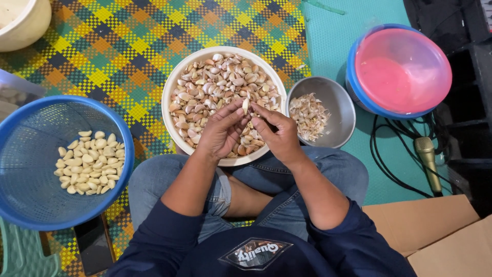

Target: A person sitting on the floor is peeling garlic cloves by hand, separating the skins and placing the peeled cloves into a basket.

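Note:
Both hands meet over a white bowl (177,77) full of unpeeled garlic cloves (215,82). My left hand (221,132) and my right hand (275,134) pinch one garlic clove (245,105) between their fingertips, held upright just above the pile. To the left, a blue basket (31,169) holds a heap of peeled cloves (89,163). Right of the white bowl sits a small steel bowl (338,107) with papery garlic skins (309,115) inside.
A pink basin nested in a blue one (402,69) stands at the far right. A gold microphone (429,161) and black cables lie beside it. A cream pot (23,23) sits top left, cardboard (435,231) bottom right, a dark phone (95,246) by my left knee.

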